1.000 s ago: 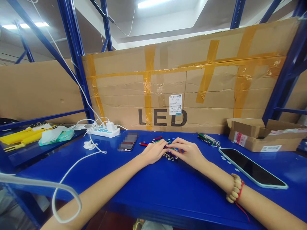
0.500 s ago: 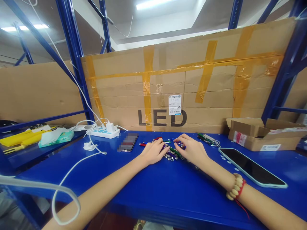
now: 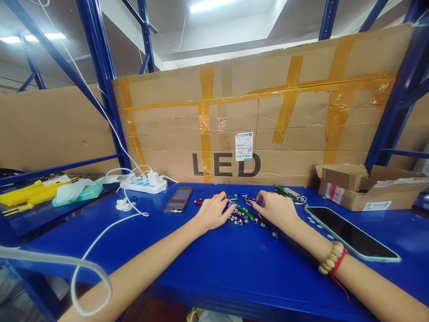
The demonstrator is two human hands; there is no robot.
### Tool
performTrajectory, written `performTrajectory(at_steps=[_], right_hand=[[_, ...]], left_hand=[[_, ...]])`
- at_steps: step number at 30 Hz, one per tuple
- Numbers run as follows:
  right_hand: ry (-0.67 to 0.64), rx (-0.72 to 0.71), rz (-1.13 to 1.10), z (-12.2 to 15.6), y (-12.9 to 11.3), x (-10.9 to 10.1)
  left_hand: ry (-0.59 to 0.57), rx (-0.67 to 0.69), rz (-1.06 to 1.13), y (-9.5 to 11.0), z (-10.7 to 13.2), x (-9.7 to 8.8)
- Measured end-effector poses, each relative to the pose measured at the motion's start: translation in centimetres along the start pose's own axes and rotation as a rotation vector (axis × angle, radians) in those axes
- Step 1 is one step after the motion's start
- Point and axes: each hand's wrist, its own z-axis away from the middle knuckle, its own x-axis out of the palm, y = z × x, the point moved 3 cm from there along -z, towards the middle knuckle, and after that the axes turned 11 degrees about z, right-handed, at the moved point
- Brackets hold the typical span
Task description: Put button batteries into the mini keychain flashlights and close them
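A loose pile of slim coloured metal tubes [image 3: 241, 212] with silver ends, in green, red, blue and purple, lies on the blue table. Spread across the pile's left side, my left hand [image 3: 214, 211] rests palm down with its thumb apart from the fingers. My right hand [image 3: 278, 209] is at the pile's right side, its fingers curled and the thumb close to the index finger. What is between those fingertips is too small to make out. A few dark tubes partly show beneath this hand, and its palm hides the rest.
Behind the right hand lie green and silver tubes with a ring [image 3: 292, 194]. A large phone [image 3: 351, 232] is at right, an open carton [image 3: 372, 192] behind it. Another phone [image 3: 181, 199], a power strip [image 3: 144, 184] and a white cable [image 3: 110, 228] are at left. A tall cardboard sheet [image 3: 295, 152] stands behind.
My right hand has shifted slightly right, uncovering more tubes at the pile's right side. My left hand has stayed in place.
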Motion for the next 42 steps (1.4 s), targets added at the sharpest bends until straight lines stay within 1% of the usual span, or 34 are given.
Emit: performTrajectory(at_steps=[3, 7, 13, 15, 18, 23, 26, 28, 31, 38, 42], right_hand=[[-0.001, -0.018, -0.025, -0.1, 0.1, -0.3], [-0.055, -0.142, -0.05, 0.0, -0.1, -0.1], [-0.078, -0.263, -0.078, 0.2, -0.3, 0.1], [-0.076, -0.329, -0.114, 0.2, -0.3, -0.1], [-0.124, -0.416, -0.197, 0.3, -0.2, -0.2], [-0.2, -0.429, -0.267, 0.2, 0.0, 0.4], [-0.298, -0.401, -0.344, 0.2, 0.1, 0.8], [-0.336, -0.393, -0.394, 0.1, 0.1, 0.9], [-0.293, -0.408, -0.392, 0.0, 0.0, 0.9], [-0.172, -0.384, -0.27, -0.2, 0.1, 0.9], [-0.12, -0.386, -0.367, -0.6, 0.5, 1.2]], left_hand=[[0.008, -0.01, 0.004, 0.0, 0.0, 0.0], [0.013, -0.013, 0.014, 0.0, 0.0, 0.0], [0.003, -0.011, -0.027, 0.1, 0.0, -0.1], [0.0, -0.012, -0.041, 0.1, 0.0, -0.1], [-0.002, -0.011, -0.043, 0.2, 0.0, -0.1], [0.0, -0.012, -0.009, 0.1, 0.0, -0.1], [-0.005, -0.012, -0.009, 0.1, 0.0, -0.1], [-0.003, -0.011, -0.001, 0.1, 0.0, -0.1], [-0.001, -0.009, 0.014, 0.1, 0.0, -0.1], [0.0, 0.006, -0.002, 0.0, -0.1, 0.1], [-0.002, 0.002, 0.023, 0.0, -0.2, 0.0]])
